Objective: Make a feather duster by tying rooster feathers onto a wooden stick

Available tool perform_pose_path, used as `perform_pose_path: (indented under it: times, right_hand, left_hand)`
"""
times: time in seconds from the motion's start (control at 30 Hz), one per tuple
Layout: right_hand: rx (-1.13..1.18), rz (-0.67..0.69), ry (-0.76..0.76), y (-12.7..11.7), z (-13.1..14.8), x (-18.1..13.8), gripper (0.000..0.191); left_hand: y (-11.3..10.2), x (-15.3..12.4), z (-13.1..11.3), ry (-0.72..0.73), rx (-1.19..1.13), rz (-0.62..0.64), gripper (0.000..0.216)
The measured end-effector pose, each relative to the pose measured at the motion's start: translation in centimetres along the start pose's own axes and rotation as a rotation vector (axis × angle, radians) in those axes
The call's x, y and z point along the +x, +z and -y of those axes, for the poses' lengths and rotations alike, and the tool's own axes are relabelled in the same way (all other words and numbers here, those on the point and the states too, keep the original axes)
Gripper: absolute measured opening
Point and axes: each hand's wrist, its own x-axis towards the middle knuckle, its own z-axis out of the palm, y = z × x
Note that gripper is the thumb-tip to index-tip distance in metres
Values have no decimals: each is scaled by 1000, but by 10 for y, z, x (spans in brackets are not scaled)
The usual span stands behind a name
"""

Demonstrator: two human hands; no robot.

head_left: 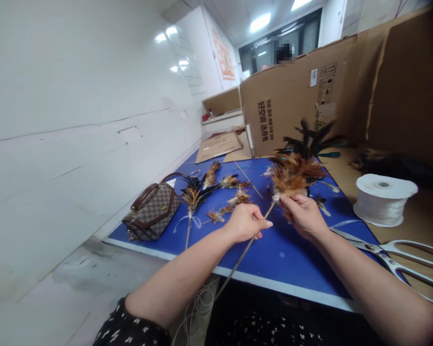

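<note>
My left hand (pixel 246 222) is closed around a thin stick (pixel 238 263) that slants from below the table edge up to the right. At the stick's upper end is a bunch of brown and black feathers (pixel 298 168), slightly blurred. My right hand (pixel 303 214) pinches the base of this bunch, where a pale binding (pixel 276 197) shows. A finished-looking feather duster (pixel 191 197) with a white ribbon on its handle lies to the left. Loose brown feather tufts (pixel 234 197) are scattered on the blue tabletop (pixel 285 264) beyond my hands.
A patterned handbag (pixel 153 211) stands at the table's left. On the right are a spool of white ribbon (pixel 381 199) and large scissors (pixel 378 250). A big cardboard box (pixel 292 105) rises behind, with a bare stick (pixel 248 180) before it. Part of another person's head shows above the box.
</note>
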Motion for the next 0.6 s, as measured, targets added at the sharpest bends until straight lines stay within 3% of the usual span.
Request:
perform_pose_path:
  times: [0.17, 0.33, 0.47, 0.6]
  right_hand:
    - [34, 9, -17, -5, -2, 4, 40]
    - [61, -101, 14, -6, -4, 7, 38]
    - [104, -103, 11, -5, -6, 7, 41]
    - [-24, -144, -28, -8, -10, 7, 44]
  left_hand:
    - [10, 7, 2, 19, 46, -26, 35]
    - [19, 15, 4, 136, 221, -162, 34]
    - [25, 17, 3, 208, 361, -263, 33]
    - [31, 17, 4, 233, 379, -301, 33]
